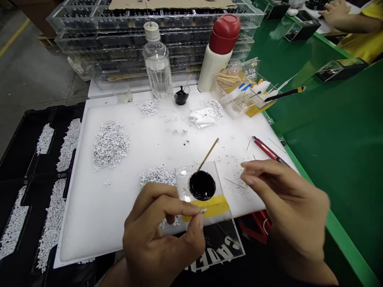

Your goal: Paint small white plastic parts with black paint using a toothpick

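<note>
My left hand (161,233) pinches a tiny white piece (203,211) between thumb and forefinger, just over the yellow tape (206,208) on a clear acrylic plate (194,175). That plate carries a round pool of black paste (202,185), with a wooden stick (208,154) leaning out of it. My right hand (287,211) hovers to the right of the plate, fingers apart, over a white foam board (89,207). Nothing shows in its fingers. Heaps of small white pieces (110,145) lie on the board.
Black trays of white pieces (50,207) lie left of the board. Behind stand stacked acrylic trays (149,40), a water bottle (157,63), a red-capped white bottle (220,52), a black-filled cup (181,95) and a toothpick box (236,89). A red craft knife (266,148) lies right. A co-worker's hand (335,12) shows top right.
</note>
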The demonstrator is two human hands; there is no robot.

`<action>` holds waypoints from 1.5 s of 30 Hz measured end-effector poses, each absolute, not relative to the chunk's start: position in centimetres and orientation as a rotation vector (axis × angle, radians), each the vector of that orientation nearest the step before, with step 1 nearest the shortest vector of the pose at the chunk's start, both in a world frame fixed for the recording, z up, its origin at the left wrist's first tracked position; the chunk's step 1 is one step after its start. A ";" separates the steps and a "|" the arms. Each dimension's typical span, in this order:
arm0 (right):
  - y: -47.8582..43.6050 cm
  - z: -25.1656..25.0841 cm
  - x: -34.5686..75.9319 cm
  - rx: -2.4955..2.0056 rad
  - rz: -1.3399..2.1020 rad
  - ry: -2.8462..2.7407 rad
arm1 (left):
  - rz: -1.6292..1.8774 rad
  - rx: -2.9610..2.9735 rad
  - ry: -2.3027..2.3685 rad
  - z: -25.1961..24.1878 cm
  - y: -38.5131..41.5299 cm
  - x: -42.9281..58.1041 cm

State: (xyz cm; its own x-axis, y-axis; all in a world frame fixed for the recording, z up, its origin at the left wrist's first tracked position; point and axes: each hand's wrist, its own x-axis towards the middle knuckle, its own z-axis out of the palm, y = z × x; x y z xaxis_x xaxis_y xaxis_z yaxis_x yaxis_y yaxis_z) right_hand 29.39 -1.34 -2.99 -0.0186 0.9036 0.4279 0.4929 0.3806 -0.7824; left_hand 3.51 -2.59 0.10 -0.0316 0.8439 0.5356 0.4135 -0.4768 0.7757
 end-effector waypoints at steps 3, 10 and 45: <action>-2.1 -1.7 27.9 -1.153 0.561 -1.503 | 1.524 1.839 1.323 0.3 -2.6 3.4; -2.5 -1.1 24.9 -0.966 0.596 -1.530 | 1.552 1.823 1.361 0.3 -2.6 3.5; -1.9 0.9 23.8 -1.093 0.399 -1.864 | 1.582 1.710 1.314 -1.2 -3.1 3.3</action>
State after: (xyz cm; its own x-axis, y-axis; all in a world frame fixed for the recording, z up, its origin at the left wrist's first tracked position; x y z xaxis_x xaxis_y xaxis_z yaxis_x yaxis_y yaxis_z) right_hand 23.77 -1.88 0.90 -0.1942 0.8163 0.5440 0.5223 0.5555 -0.6470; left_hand 3.30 -3.15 -1.17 -0.1191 0.8609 0.4946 0.3284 -0.4360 0.8379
